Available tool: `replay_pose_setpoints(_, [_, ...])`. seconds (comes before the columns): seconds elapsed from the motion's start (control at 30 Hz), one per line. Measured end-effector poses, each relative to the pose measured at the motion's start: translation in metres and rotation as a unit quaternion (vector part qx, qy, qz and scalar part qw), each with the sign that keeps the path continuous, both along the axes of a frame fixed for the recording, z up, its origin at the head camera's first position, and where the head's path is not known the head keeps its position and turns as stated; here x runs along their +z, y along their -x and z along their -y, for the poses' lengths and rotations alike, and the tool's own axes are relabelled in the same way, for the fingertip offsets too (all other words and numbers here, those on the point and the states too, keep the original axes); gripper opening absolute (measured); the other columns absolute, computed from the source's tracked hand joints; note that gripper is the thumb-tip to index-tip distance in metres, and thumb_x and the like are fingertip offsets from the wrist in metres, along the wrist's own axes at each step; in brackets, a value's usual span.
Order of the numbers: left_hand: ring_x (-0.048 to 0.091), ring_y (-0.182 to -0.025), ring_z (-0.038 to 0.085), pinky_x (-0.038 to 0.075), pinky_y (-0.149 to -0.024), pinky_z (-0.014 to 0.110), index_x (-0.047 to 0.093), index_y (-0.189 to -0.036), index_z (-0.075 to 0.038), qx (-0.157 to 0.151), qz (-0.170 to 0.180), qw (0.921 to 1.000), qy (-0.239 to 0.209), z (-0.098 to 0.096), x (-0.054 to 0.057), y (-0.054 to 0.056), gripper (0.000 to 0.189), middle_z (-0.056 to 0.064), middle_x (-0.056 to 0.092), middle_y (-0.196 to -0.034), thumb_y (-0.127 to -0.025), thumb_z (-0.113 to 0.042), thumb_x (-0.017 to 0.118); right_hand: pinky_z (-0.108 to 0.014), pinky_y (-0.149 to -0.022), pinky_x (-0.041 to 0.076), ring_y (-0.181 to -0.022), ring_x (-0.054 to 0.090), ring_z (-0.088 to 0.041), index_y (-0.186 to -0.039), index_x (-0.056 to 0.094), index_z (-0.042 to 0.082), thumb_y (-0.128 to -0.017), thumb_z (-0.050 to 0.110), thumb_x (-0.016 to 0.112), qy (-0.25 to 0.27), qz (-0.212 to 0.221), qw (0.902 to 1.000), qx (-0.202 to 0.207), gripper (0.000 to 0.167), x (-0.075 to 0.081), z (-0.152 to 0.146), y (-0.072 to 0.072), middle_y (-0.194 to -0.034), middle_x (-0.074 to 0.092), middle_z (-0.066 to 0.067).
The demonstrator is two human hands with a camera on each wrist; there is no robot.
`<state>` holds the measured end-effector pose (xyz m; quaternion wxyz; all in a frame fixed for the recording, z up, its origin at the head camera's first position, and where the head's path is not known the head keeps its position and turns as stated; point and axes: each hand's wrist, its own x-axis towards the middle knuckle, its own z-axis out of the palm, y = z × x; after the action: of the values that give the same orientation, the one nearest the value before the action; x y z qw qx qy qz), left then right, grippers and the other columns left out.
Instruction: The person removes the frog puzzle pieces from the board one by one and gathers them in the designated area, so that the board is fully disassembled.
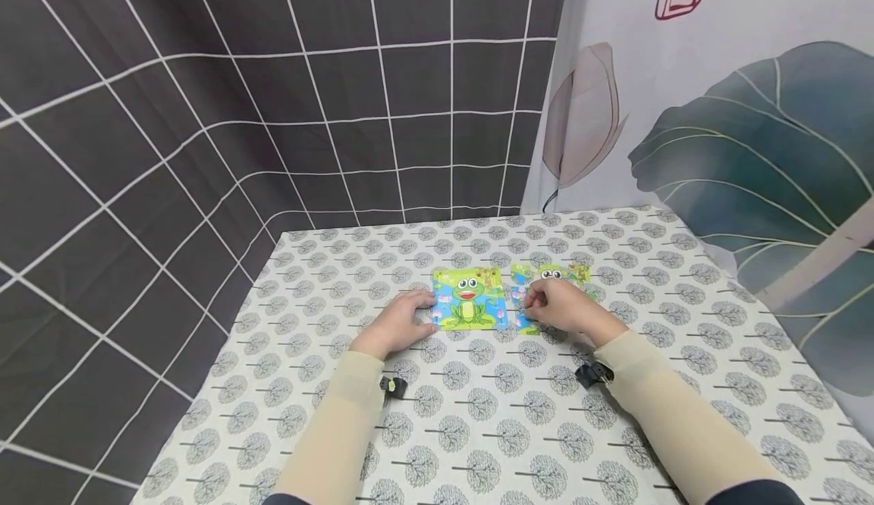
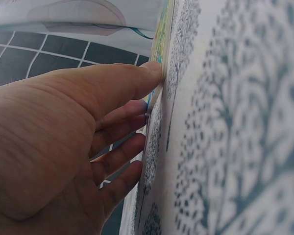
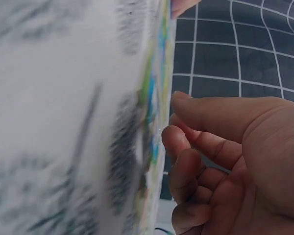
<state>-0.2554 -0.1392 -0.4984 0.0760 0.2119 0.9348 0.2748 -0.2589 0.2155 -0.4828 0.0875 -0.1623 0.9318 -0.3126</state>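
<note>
A square frog picture [image 1: 468, 300], green and blue, lies flat on the patterned tablecloth in the head view. My left hand [image 1: 401, 321] is at its left side, thumb and fingers spread along the edge. The thumb [image 2: 147, 73] touches that edge in the left wrist view. To the right lies a second frog picture [image 1: 549, 271], with jigsaw-like pieces [image 1: 529, 330] along its lower left. My right hand [image 1: 561, 305] is over it, covering its middle. The fingers [image 3: 183, 171] are curled near the thumb in the right wrist view; I see nothing between them.
The tablecloth [image 1: 478, 414] has a printed tree pattern. A dark curtain [image 1: 328, 95] with white grid lines stands behind and to the left. A pale hanging [image 1: 683, 126] with large leaves is on the right. A thin black cable [image 1: 549, 202] shows at the table's back edge.
</note>
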Motion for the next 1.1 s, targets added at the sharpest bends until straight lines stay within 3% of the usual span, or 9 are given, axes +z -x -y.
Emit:
replay_pose_setpoints(0.23, [0.036,-0.151,0.026,0.025,-0.127,0.048,0.058,-0.149,-0.014,-0.001,-0.001,1.0000,-0.001,0.001,-0.002,0.000,0.063,0.002,0.047,-0.161,-0.093,-0.033,0.080,-0.035,-0.071,0.055,-0.070,0.060,-0.017,-0.098,0.071,0.012,-0.093,0.014,0.079,0.004,-0.007,0.9999,0.014,0.009,0.010,0.021,0.006,-0.082,0.064,0.001])
replay_pose_setpoints(0.5, [0.036,-0.152,0.026,0.025,-0.127,0.047,0.057,-0.149,-0.014,0.000,0.001,1.0000,0.005,0.000,0.000,-0.001,0.064,0.002,0.047,-0.161,-0.093,-0.034,0.080,-0.035,-0.075,0.056,-0.077,0.060,-0.016,-0.104,0.073,0.009,-0.092,0.014,0.080,0.017,0.012,0.9995,0.024,0.014,0.007,0.042,0.013,-0.087,0.066,0.001])
replay_pose_setpoints(0.73, [0.036,-0.152,0.026,0.025,-0.127,0.048,0.057,-0.150,-0.014,0.001,-0.003,1.0000,0.007,0.000,0.000,-0.001,0.064,0.002,0.048,-0.161,-0.093,-0.034,0.080,-0.035,-0.071,0.058,-0.065,0.063,-0.018,-0.107,0.072,0.009,-0.092,0.012,0.080,0.027,0.023,0.9989,0.032,0.017,0.008,0.058,0.018,-0.089,0.066,0.000])
replay_pose_setpoints(0.93, [0.036,-0.152,0.026,0.025,-0.127,0.048,0.058,-0.149,-0.013,-0.001,-0.005,1.0000,0.007,0.000,0.000,-0.001,0.064,0.002,0.048,-0.161,-0.093,-0.035,0.080,-0.036,-0.079,0.055,-0.079,0.060,-0.016,-0.103,0.073,0.011,-0.089,0.013,0.083,0.016,0.016,0.9987,0.046,0.018,0.005,0.071,0.022,-0.087,0.065,0.002])
replay_pose_setpoints(1.1, [0.037,-0.151,0.026,0.026,-0.126,0.048,0.058,-0.149,-0.013,-0.005,-0.008,0.9999,0.008,0.000,0.000,-0.001,0.063,0.003,0.048,-0.161,-0.093,-0.034,0.080,-0.035,-0.080,0.056,-0.079,0.061,-0.015,-0.103,0.073,0.012,-0.088,0.013,0.084,0.012,0.013,0.9986,0.050,0.018,0.001,0.080,0.025,-0.086,0.066,0.004])
